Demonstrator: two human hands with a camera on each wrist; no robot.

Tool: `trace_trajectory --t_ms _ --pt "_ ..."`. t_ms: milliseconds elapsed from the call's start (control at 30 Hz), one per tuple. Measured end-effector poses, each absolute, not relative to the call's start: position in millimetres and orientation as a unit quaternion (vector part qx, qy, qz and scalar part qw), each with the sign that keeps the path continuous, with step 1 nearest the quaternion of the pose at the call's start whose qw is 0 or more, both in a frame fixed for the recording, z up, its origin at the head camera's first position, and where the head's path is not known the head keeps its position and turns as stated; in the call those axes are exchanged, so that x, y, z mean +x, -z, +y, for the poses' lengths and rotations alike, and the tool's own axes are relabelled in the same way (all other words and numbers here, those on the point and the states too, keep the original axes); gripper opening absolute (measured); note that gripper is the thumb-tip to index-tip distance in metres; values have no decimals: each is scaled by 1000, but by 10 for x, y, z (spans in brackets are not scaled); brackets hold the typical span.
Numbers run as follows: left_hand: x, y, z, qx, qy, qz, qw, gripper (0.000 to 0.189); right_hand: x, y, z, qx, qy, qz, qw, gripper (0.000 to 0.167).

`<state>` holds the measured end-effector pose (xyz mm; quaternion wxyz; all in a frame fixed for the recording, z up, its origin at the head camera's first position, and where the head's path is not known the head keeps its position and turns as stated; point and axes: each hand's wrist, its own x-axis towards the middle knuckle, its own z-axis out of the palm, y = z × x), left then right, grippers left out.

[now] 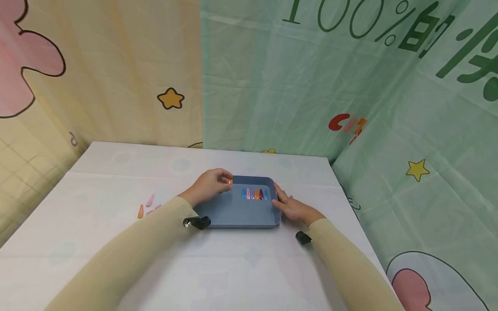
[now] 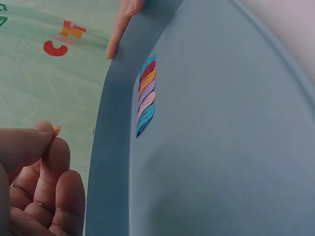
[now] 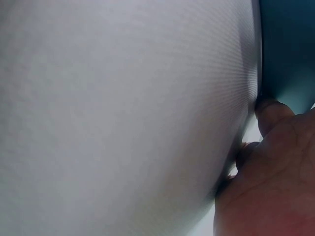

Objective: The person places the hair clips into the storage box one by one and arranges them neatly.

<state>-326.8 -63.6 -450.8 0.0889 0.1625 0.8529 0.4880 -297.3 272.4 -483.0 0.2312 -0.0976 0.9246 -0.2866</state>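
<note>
My left hand (image 1: 211, 185) pinches an orange snap hair clip (image 1: 230, 182) between thumb and fingertips, above the left part of a blue-grey tray (image 1: 237, 216). In the left wrist view only the tip of this hair clip (image 2: 57, 131) shows past the thumb. A row of several hair clips (image 1: 254, 194) in blue, pink, purple, orange and red lies in the tray, toward its right side. My right hand (image 1: 295, 209) rests against the tray's right edge, its thumb on the rim and its fingers extended along the side. The right wrist view shows part of that hand (image 3: 275, 167) beside the tray.
On the white-covered table (image 1: 249, 268), left of the tray, lie an orange hair clip (image 1: 140, 211) and a pink hair clip (image 1: 150, 200). Another pink clip (image 1: 154, 209) is partly hidden by my left sleeve. Printed curtains (image 1: 264, 86) hang behind the table and at both sides.
</note>
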Motion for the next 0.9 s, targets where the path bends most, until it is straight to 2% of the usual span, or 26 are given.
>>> trace_trajectory --t_ms 900 --pt "-3456 4717 -341 161 -431 880 116 32 -2976 4842 2723 -97 286 925 230 75"
